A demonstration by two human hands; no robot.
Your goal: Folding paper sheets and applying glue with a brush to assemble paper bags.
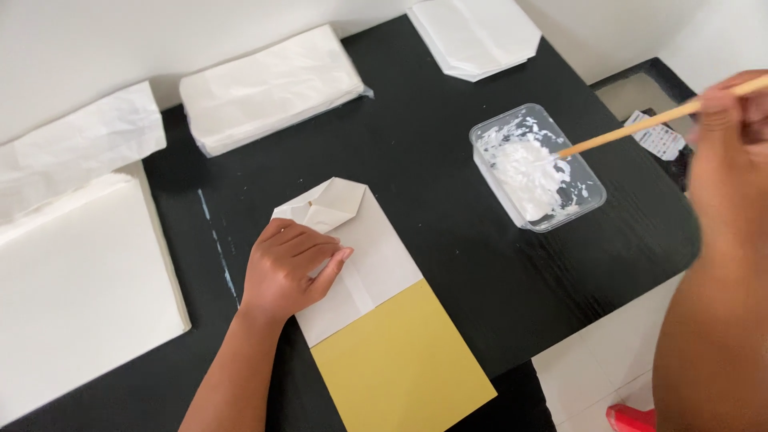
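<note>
Left hand: your left hand (286, 268) lies flat, palm down and fingers loosely spread, pressing on the folded white paper bag (352, 256); it grips nothing.
Right hand: your right hand (732, 152) is at the right edge, closed around the far end of a thin wooden stick (640, 126), which it holds slanted down to the left.
Stick tip: it dips into the white paste inside the clear rectangular plastic tub (538, 168).
Paper bag: it lies near the middle of the black wooden table (448, 264), its folded, pointed bottom towards the far side, its near end lying over a yellow card sheet (400, 364).
Yellow sheet: it runs on to the near edge of the table, just right of your left forearm.
Tub: it sits right of the bag, well apart from it, smeared with paste on its walls.
Far side: a stack of flat white paper bags (268, 88) lies far left of centre, another stack (476, 32) at the far edge.
Left side: a thick pile of plain white sheets (76, 288) rests there, with a crumpled white paper (76, 148) beyond it.
</note>
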